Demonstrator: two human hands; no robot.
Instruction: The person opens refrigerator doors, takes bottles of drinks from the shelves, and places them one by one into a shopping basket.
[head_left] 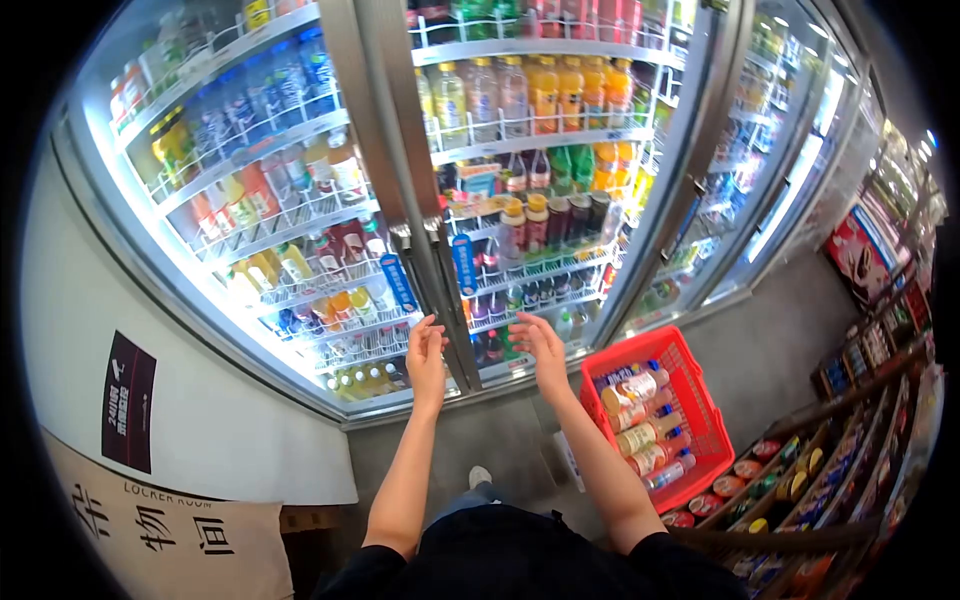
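Note:
My left hand (427, 358) is raised in front of the glass-doored drinks fridge, near the metal frame (400, 150) between two doors. Its fingers are loosely bent and nothing shows in them. To its right, my right hand (540, 348) is also lifted, fingers apart and holding nothing. Behind the doors, wire-fronted shelves (545, 145) carry rows of bottled drinks, among them orange bottles (545, 95) and blue-labelled water bottles (287, 72). Blue tags (464, 265) sit by the door handles. A red shopping basket (712, 415) with several bottles (648, 434) lying in it stands right of my right forearm.
More fridge doors (745, 170) run off to the right. Snack shelves (800, 490) with tubs and packets stand at the lower right, close to the basket. A white wall panel (215, 400) with a black sign (129, 402) is at the left, above a beige cloth (190, 535) with lettering.

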